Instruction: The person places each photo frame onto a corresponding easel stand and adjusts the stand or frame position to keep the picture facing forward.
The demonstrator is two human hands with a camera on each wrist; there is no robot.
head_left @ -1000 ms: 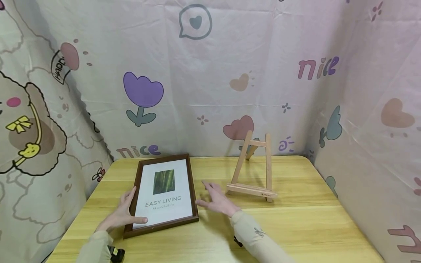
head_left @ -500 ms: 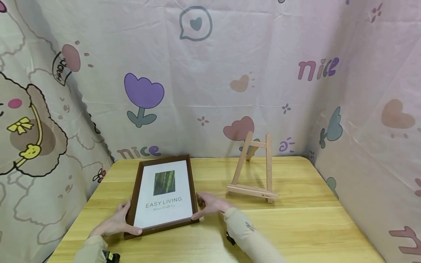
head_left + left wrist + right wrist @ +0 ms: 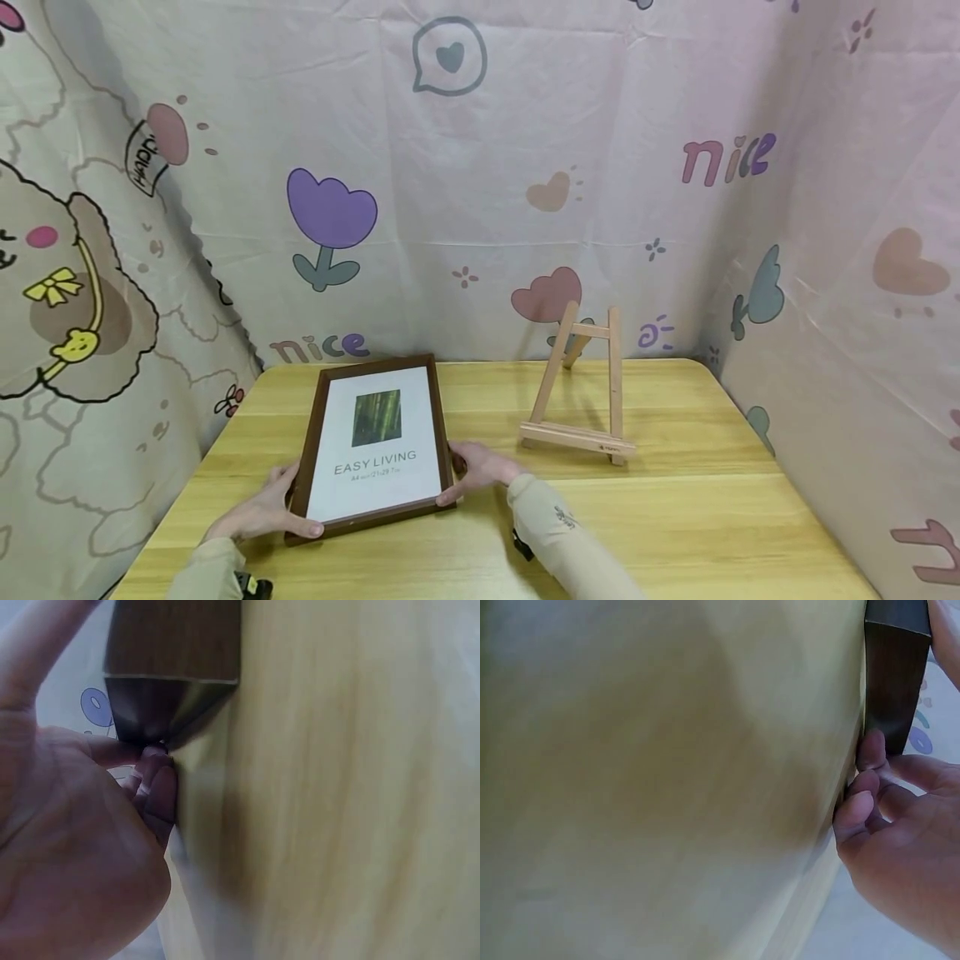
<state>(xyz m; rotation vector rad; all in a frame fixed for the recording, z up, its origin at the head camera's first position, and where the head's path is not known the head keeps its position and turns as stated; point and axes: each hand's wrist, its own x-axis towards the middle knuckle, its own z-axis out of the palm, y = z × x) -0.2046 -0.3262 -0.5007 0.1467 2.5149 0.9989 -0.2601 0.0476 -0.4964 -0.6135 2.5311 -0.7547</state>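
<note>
A dark brown picture frame (image 3: 309, 433) lies on the table, its white insert reading "EASY LIVING" below a small green picture. My left hand (image 3: 258, 510) grips its left side low down, thumb over the front near the lower corner. On the opposite side my right hand (image 3: 480, 472) holds the lower right corner, its thumb on the front too. In the left wrist view, fingers (image 3: 159, 787) curl in at the bottom edge of the frame's side. The right wrist view likewise has fingertips (image 3: 871, 746) tucked at the frame's lower edge, against the tabletop.
A small wooden easel (image 3: 577, 437) stands on the right half of the table (image 3: 675, 517), its back leg splayed behind. Patterned cloth (image 3: 465, 208) hangs behind the table and along both sides.
My right hand has come left and down from beside the frame onto its lower right corner. My left hand has slid slightly lower along its side. The frame lies as before.
</note>
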